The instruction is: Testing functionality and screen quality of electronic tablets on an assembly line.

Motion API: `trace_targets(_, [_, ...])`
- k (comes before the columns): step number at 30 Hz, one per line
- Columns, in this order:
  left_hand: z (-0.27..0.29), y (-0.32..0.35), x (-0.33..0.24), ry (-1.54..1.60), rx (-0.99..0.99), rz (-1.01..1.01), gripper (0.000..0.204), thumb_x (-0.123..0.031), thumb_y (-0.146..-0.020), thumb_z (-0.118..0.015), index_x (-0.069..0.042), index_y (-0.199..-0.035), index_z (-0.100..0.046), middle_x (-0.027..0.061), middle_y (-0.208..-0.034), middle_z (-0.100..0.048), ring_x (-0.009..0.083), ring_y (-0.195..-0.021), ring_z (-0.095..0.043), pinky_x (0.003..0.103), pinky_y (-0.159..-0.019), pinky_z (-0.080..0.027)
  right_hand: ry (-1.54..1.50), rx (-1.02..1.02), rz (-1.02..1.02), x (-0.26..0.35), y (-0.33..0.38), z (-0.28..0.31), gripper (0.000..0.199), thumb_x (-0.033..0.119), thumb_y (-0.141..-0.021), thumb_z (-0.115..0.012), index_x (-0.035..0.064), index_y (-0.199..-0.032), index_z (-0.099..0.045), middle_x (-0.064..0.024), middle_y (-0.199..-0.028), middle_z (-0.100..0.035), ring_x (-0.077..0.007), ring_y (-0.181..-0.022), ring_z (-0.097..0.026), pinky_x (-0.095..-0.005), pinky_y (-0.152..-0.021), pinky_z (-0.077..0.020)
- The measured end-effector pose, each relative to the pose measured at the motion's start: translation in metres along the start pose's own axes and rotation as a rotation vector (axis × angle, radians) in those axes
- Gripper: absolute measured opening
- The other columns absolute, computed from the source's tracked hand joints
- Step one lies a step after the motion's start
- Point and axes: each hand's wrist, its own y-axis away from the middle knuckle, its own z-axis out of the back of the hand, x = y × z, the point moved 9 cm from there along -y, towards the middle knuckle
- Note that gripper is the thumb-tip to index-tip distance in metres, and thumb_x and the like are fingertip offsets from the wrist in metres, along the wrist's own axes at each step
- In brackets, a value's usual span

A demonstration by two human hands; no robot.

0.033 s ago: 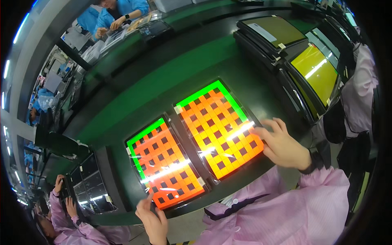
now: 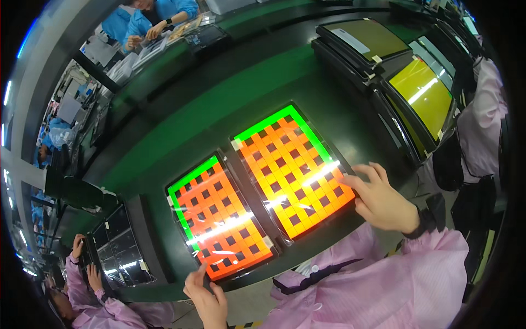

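Note:
Two lit flat display panels lie side by side on the dark worktop in front of me. Both show a checkered pattern with a bright green border along part of the edge. The left panel (image 2: 222,195) glows red-orange, and the right panel (image 2: 290,157) orange to yellow. At the near left corner of the left panel, my left hand (image 2: 207,299) has curled fingers closed on the edge, its index fingertip on the corner. My right hand (image 2: 383,202) grips the right panel's right edge near its lower corner, thumb and index finger against it. Undersides of both panels are hidden.
Stacked dark panels (image 2: 361,41) and a yellow-lit panel (image 2: 423,90) stand at the far right. At left lies a dark panel (image 2: 118,249), with a co-worker's hands (image 2: 94,277) beside it. Another person in blue (image 2: 159,16) works across the bench.
The view has shifted very slightly. Both hands keep their places at the panel edges, and the panels show the same pattern.

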Motion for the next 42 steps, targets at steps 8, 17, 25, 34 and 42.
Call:
trace_targets(8, [-0.008,0.035,-0.019,-0.033,0.109,0.097,0.055,0.003,-0.074,-0.053,0.006,-0.126,-0.031,0.0224,-0.126,-0.048,0.0340,-0.114,-0.043,0.042,-0.101,-0.025,0.085,-0.019,-0.010,0.017,0.026,-0.012,0.051,0.008,-0.074,-0.054,-0.0033,-0.122,-0.043,-0.0156,-0.098,-0.060,-0.0363,-0.122,-0.037,-0.0568,-0.103,-0.0209])
trace_targets(17, [-0.059,0.005,-0.103,0.043,0.231,-0.229,0.051,0.002,-0.074,-0.052,0.004,-0.121,-0.031,0.0121,-0.119,-0.058,0.0310,-0.105,-0.044,0.041,-0.093,-0.027,0.001,0.038,0.324,0.091,0.013,-0.053,0.051,0.015,-0.072,-0.060,-0.0012,-0.119,-0.047,-0.0133,-0.118,-0.056,-0.0324,-0.121,-0.041,-0.0531,-0.100,-0.0275])
trace_targets(25, [-0.028,-0.074,-0.082,0.190,0.055,-0.252,0.051,-0.003,-0.075,-0.054,0.004,-0.123,-0.041,0.0208,-0.116,-0.046,0.0370,-0.106,-0.044,0.045,-0.088,-0.033,-0.031,-0.102,0.494,0.078,-0.079,-0.023,0.040,0.009,-0.077,-0.055,-0.0041,-0.115,-0.049,-0.0164,-0.120,-0.048,-0.0371,-0.113,-0.042,-0.0514,-0.095,-0.0319])
trace_targets(34, [-0.057,-0.183,-0.084,-0.021,0.076,-0.393,0.048,-0.002,-0.075,-0.052,0.001,-0.122,-0.041,0.0153,-0.117,-0.051,0.0324,-0.108,-0.045,0.044,-0.091,-0.033,0.106,-0.032,0.418,0.058,-0.178,-0.060,0.046,0.011,-0.081,-0.050,0.0022,-0.126,-0.042,-0.0218,-0.121,-0.047,-0.0374,-0.122,-0.036,-0.0495,-0.103,-0.0261])
trace_targets(42, [-0.049,-0.062,-0.108,-0.028,0.440,-0.401,0.056,-0.005,-0.073,-0.054,0.004,-0.127,-0.042,0.0131,-0.119,-0.048,0.0326,-0.109,-0.044,0.046,-0.086,-0.035,0.039,0.086,0.559,0.086,-0.043,-0.052,0.042,0.016,-0.075,-0.063,-0.0005,-0.112,-0.049,-0.0131,-0.117,-0.051,-0.0330,-0.119,-0.041,-0.0514,-0.098,-0.0314])
